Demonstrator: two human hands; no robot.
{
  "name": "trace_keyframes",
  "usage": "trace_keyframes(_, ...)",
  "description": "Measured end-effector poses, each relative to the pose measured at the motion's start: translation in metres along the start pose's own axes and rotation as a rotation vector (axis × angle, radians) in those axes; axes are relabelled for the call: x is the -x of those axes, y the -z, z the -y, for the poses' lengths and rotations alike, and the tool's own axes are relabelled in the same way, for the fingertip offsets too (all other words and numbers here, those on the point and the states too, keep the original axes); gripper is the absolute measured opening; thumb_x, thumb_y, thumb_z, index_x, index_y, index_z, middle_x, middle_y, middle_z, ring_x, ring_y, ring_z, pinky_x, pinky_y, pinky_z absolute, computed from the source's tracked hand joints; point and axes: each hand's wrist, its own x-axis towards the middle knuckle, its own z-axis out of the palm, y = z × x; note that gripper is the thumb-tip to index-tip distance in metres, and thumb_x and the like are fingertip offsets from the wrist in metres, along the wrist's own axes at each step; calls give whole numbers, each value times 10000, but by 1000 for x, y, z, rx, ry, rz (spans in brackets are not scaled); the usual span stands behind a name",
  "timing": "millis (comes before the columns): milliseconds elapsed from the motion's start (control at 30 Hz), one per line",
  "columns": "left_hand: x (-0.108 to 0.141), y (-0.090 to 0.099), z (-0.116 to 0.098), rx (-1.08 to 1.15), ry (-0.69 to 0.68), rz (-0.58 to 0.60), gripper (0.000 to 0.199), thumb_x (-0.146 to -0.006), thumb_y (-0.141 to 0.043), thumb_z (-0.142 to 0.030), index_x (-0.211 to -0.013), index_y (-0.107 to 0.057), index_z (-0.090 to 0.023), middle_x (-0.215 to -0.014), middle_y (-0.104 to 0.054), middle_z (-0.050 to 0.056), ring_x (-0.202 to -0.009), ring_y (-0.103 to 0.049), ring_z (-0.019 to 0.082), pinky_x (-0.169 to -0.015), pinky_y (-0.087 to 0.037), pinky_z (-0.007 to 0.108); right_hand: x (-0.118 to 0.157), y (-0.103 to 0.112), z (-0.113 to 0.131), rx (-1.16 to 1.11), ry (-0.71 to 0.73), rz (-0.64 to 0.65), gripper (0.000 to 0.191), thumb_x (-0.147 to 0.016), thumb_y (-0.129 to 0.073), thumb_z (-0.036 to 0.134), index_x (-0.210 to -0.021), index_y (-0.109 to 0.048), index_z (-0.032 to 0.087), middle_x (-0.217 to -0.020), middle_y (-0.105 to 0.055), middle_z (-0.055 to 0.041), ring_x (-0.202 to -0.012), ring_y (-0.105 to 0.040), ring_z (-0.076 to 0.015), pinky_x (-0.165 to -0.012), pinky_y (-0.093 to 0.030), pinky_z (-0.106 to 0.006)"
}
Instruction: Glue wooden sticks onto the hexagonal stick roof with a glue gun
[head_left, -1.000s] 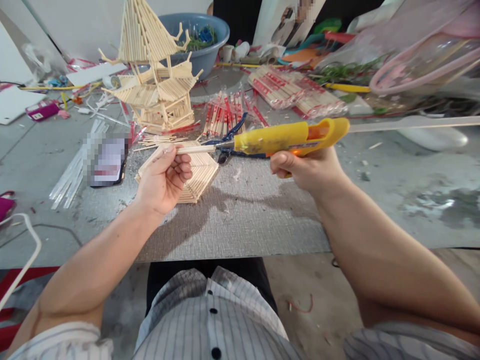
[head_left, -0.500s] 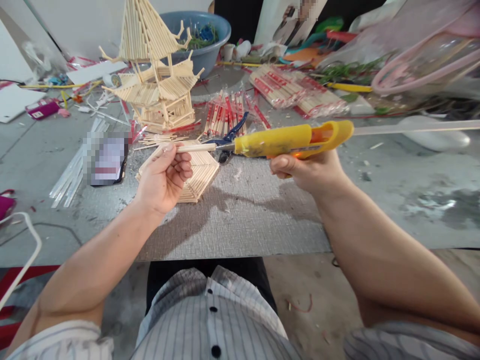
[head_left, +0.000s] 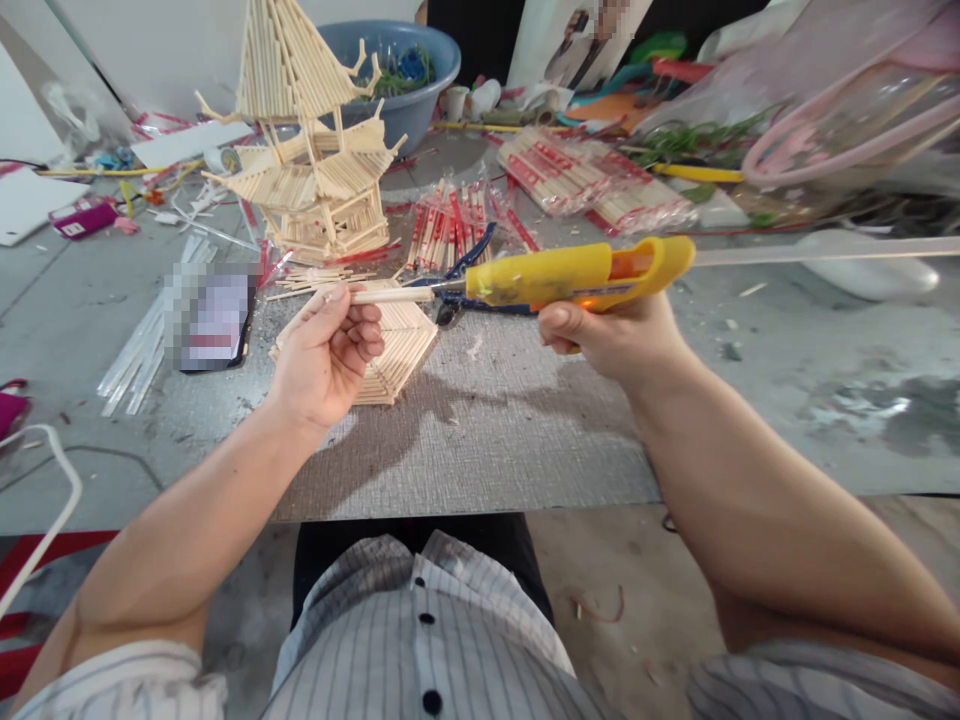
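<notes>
Between thumb and fingers, my left hand (head_left: 330, 345) pinches a short pale wooden stick (head_left: 397, 295), held level. My right hand (head_left: 600, 335) is wrapped round the handle of a yellow hot glue gun (head_left: 547, 272), with a long clear glue stick (head_left: 817, 252) poking out of its back. The gun's nozzle points left at the stick's free end; whether it touches I cannot tell. Beneath my left hand lies a flat many-sided panel of wooden sticks (head_left: 401, 345), partly covered by the hand. Blue-handled pliers (head_left: 472, 255) lie behind the nozzle, partly hidden.
A tiered stick-built pagoda (head_left: 322, 180) stands behind my left hand, before a blue basin (head_left: 420, 70). On the left lie a phone (head_left: 217, 318) and clear glue sticks (head_left: 142, 335). Wrapped chopstick packs (head_left: 555, 170) and loose red-wrapped chopsticks (head_left: 450, 225) lie farther back.
The glue gun and my right hand have shifted slightly left, bringing the nozzle a little closer along the stick. My left hand is nearly still.
</notes>
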Motion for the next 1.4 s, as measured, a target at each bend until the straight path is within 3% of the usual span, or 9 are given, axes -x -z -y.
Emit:
trace_keyframes(133,3,2,-2,-107,-102,28,181,-876,-568,-225,-714,-628,-172,-580,-614,-22,-458,-534,45,-465,-446,155,-2,0,-3,22,-39,6,481,-576,-767,629,-644,-526,218,-442,-442,44,-355,-358,-68,-318,-261,-228)
trace_keyframes(300,18,6,-9,-573,-445,89,86,-790,-686,-221,-715,-670,-184,-580,-587,-20,-496,-494,62,-496,-365,201,-3,-1,-8,81,-109,7,390,-609,-775,562,-644,-588,222,-560,-554,8,-410,-380,-72,-350,-310,-238)
trace_keyframes(433,18,13,-13,-890,-343,147,113,-731,-717,-116,-641,-677,-171,-485,-485,-42,-493,-372,70,-513,-265,231,-2,-2,-10,76,-153,7,417,-582,-789,564,-664,-619,192,-572,-579,2,-405,-388,-55,-357,-301,-224)
trace_keyframes(567,13,19,-12,-1021,-316,227,117,-733,-707,-112,-636,-672,-165,-485,-475,-43,-510,-302,85,-541,-212,251,-1,-3,-10,72,-167,7,500,-524,-799,603,-680,-615,165,-573,-603,-4,-388,-401,-44,-358,-298,-218)
trace_keyframes(867,12,17,-12,-1042,-188,205,119,-707,-685,-80,-618,-642,-146,-519,-459,-24,-619,-453,118,-589,-235,223,1,-3,-6,119,-172,29,535,-530,-791,617,-720,-612,149,-601,-607,-33,-396,-404,-51,-347,-290,-225)
trace_keyframes(1100,9,19,-10,-1380,-422,340,132,-783,-597,-219,-663,-626,-170,-549,-466,-28,-549,-412,95,-598,-259,229,0,-3,-7,108,-181,25,556,-483,-798,635,-680,-617,147,-561,-589,-21,-376,-407,-44,-342,-279,-225)
trace_keyframes(1400,11,18,-16,-1799,-437,423,303,-884,-433,-364,-886,-635,-138,-684,-585,7,-612,-496,100,-639,-323,252,0,-3,-6,129,-211,15,591,-417,-788,670,-656,-624,156,-519,-565,8,-364,-403,-39,-330,-283,-208)
